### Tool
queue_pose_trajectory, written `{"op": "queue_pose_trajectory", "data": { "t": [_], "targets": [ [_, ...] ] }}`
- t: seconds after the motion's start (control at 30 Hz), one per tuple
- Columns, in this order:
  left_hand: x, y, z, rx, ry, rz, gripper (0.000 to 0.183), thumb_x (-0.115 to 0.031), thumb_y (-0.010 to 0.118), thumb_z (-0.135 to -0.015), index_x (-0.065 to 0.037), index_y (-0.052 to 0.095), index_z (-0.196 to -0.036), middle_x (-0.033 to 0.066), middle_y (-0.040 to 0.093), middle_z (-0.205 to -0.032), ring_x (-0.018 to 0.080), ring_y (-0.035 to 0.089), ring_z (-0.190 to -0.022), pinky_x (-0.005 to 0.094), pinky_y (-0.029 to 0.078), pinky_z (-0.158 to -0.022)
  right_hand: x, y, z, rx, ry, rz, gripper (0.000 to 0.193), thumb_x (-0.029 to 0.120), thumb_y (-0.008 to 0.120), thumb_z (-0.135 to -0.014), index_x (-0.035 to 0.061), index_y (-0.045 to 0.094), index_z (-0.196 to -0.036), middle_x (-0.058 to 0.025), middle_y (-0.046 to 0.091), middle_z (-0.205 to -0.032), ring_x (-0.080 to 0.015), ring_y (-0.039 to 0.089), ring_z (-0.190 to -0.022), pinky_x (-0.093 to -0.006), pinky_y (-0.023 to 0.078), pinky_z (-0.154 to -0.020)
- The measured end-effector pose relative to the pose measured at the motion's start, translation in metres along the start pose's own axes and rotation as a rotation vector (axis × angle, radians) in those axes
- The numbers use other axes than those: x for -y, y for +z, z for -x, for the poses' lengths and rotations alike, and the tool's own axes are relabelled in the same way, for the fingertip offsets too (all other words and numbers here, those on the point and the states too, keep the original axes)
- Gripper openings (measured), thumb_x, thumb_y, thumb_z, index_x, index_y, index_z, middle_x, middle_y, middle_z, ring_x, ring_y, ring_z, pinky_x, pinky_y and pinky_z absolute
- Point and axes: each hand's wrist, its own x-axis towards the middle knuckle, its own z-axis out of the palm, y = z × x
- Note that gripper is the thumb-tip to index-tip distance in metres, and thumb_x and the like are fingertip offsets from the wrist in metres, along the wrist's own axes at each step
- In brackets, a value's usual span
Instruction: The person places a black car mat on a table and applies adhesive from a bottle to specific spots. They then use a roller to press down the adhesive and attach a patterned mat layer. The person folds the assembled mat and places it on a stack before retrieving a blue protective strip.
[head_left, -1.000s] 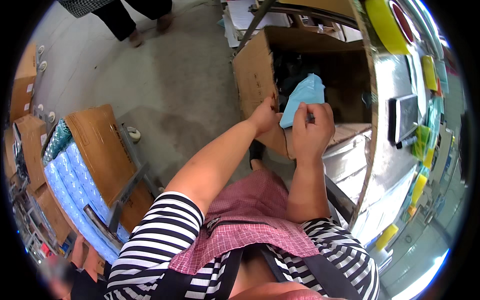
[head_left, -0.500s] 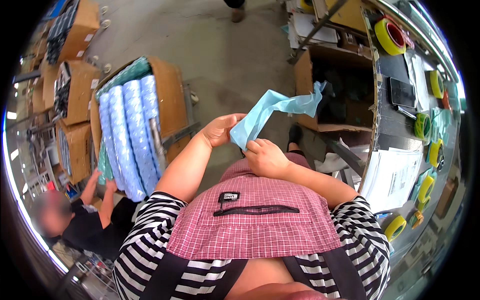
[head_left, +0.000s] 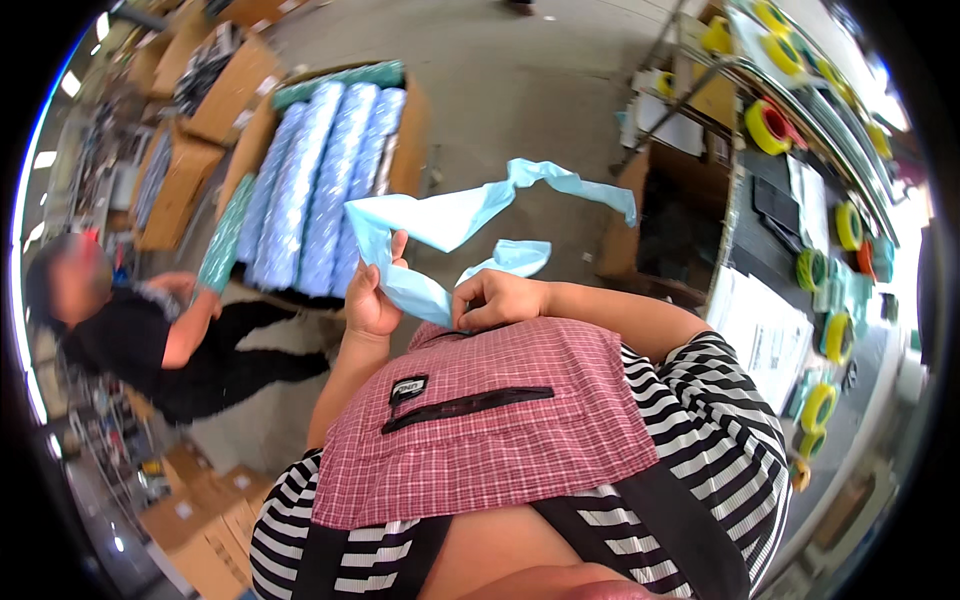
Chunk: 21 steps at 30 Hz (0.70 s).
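Note:
A long, crumpled strip of thin light blue film (head_left: 440, 225) stretches in front of my apron, one tail loose in the air to the right. My left hand (head_left: 375, 298) grips it between thumb and fingers near a fold. Lower down, my right hand (head_left: 500, 298) pinches the same strip close to the apron, its fingertips partly hidden. A shorter loop of the film stands out above the right hand's knuckles.
At left, a cardboard box (head_left: 418, 135) holds several blue wrapped rolls (head_left: 310, 170). Beside it a co-worker (head_left: 140, 335) holds a green wrapped roll (head_left: 228, 235). On the right, a dark bench (head_left: 775, 265) carries yellow tape rolls (head_left: 768, 127), papers (head_left: 760, 325) and a phone (head_left: 776, 207).
My view has turned, and the surroundings have shifted. The strip now spreads wider, with a fold out to the left. The co-worker is more upright, with the green roll tilted out of the box.

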Motion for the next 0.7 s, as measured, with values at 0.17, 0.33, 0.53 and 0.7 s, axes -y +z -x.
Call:
{"op": "queue_pose_trajectory", "data": {
  "t": [0.17, 0.33, 0.53, 0.7],
  "targets": [
    [-0.021, 0.02, 0.114, -0.142, 0.309, -0.192, 0.063, -0.027, 0.075, -0.091, -0.006, 0.045, -0.143, 0.0009, 0.065, -0.108, 0.0161, 0.056, -0.088, 0.0334, 0.049, -0.084, -0.001, 0.066, -0.016, 0.165, -0.003, -0.096, 0.013, 0.009, 0.069, -0.091, 0.0025, 0.074, -0.101, -0.0023, 0.07, -0.092, -0.0108, 0.063, -0.087, -0.0273, 0.05, -0.079],
    [-0.044, 0.018, 0.216, -0.196, 0.702, -0.118, 0.075, -0.03, 0.067, -0.096, -0.003, 0.031, -0.156, 0.0032, 0.07, -0.111, 0.0219, 0.064, -0.103, 0.0426, 0.051, -0.091, 0.021, 0.106, -0.041, 0.339, 0.015, 0.095, 0.019, 0.02, 0.067, -0.091, 0.0019, 0.072, -0.09, -0.0031, 0.067, -0.081, -0.0114, 0.06, -0.074, -0.0282, 0.048, -0.067],
    [-0.068, -0.037, 0.357, -0.601, 1.14, 0.165, 0.045, -0.029, 0.062, -0.1, -0.001, 0.056, -0.133, 0.0102, 0.067, -0.114, 0.0272, 0.062, -0.111, 0.0451, 0.049, -0.101, 0.011, 0.176, -0.101, 0.468, 0.09, 0.419, 0.029, 0.021, 0.068, -0.092, 0.0045, 0.061, -0.069, 0.0029, 0.051, -0.064, -0.0061, 0.045, -0.061, -0.029, 0.035, -0.054],
    [-0.068, -0.099, 0.539, -1.199, 1.442, 0.696, 0.031, -0.017, 0.064, -0.098, -0.002, 0.061, -0.125, 0.0082, 0.066, -0.113, 0.0235, 0.061, -0.103, 0.0385, 0.05, -0.092, 0.007, 0.286, -0.158, 0.591, 0.226, 0.471, 0.035, 0.018, 0.071, -0.091, 0.0106, 0.051, -0.064, 0.0078, 0.049, -0.063, -0.0028, 0.042, -0.06, -0.0269, 0.03, -0.051]
  ]
}}
